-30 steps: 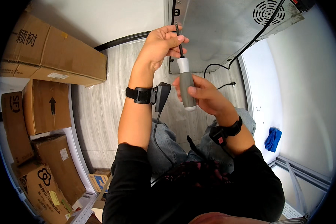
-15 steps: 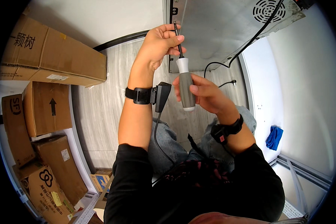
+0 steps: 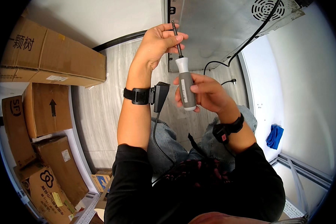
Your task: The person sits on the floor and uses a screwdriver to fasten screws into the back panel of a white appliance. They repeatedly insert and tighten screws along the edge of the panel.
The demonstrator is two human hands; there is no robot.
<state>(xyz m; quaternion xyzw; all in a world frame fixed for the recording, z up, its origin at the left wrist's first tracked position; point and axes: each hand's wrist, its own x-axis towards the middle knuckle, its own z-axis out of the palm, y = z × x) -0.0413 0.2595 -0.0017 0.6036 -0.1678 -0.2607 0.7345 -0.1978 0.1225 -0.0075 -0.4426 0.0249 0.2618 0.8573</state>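
Two hands work on one tool against a large grey metal appliance panel [image 3: 216, 33] lying at 12 to 1 o'clock, its vent grille at the far corner. A black power cord [image 3: 250, 41] crosses the panel and trails onto the pale wood-look floor [image 3: 100, 104].

Several brown cardboard boxes [image 3: 52, 59] are stacked from 8 to 11 o'clock; all in view are closed, so their contents cannot be told. A blue cloth [image 3: 274, 136] lies at 3 o'clock on the white surface, well apart from the hands.

Right hand [image 3: 205, 93], just past centre toward 1 o'clock, is clenched around the grey and white handle of the screwdriver [image 3: 186, 87], which stands nearly upright. Left hand [image 3: 158, 41], at 12 o'clock, pinches the thin black shaft between its fingertips [image 3: 179, 38], near the tip, at the panel's edge. Each wrist carries a black strap; a small black device hangs from the left one.
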